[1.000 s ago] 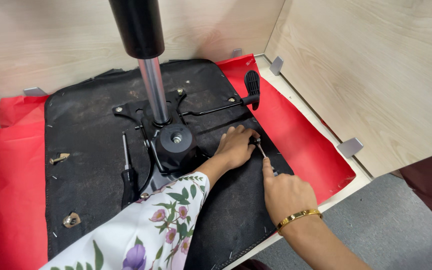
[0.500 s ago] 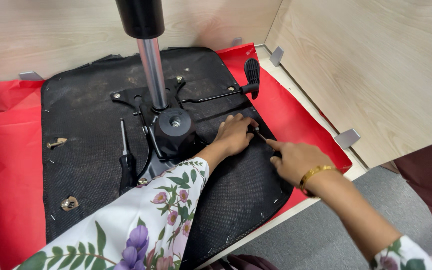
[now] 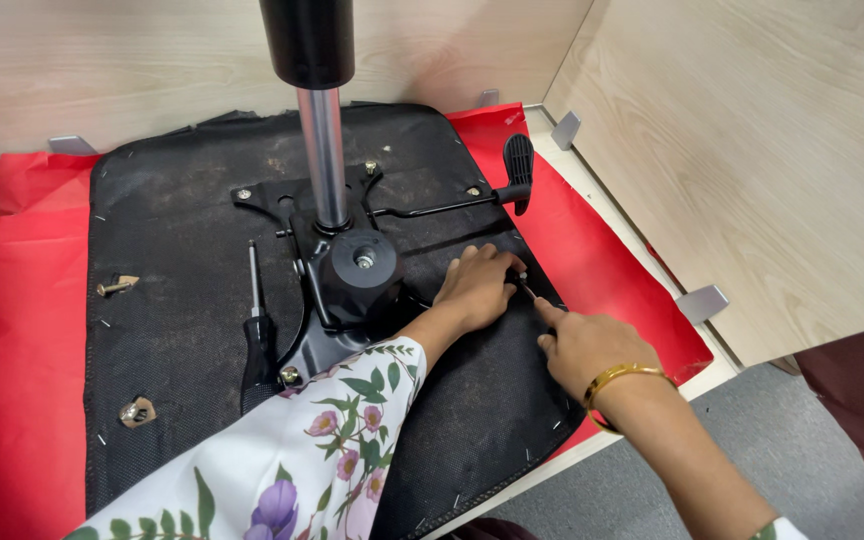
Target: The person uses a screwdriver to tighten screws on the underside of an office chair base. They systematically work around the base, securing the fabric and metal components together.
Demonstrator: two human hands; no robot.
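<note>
Since the earlier frame the right hand (image 3: pixel 592 345) has been drawn slightly back, its fingers (image 3: pixel 549 312) pinched on a thin tool whose tip meets a small screw (image 3: pixel 522 276). The left hand (image 3: pixel 477 285) is pressed flat, fingers spread, beside that screw on the black chair-seat underside (image 3: pixel 172 250), near the tilt mechanism (image 3: pixel 357 275). A screwdriver (image 3: pixel 255 335) lies left; red cloth (image 3: pixel 22 300) covers the worktop.

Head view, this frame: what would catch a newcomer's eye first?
An upturned black chair seat on a bright red cloth fills the view, its shiny gas-lift column rising from the black mechanism at centre. Just right of that, the left hand presses on the seat while the right hand, wearing a gold bangle, brings a thin tool to a small fastener. A black-handled screwdriver lies left of the mechanism.
</note>
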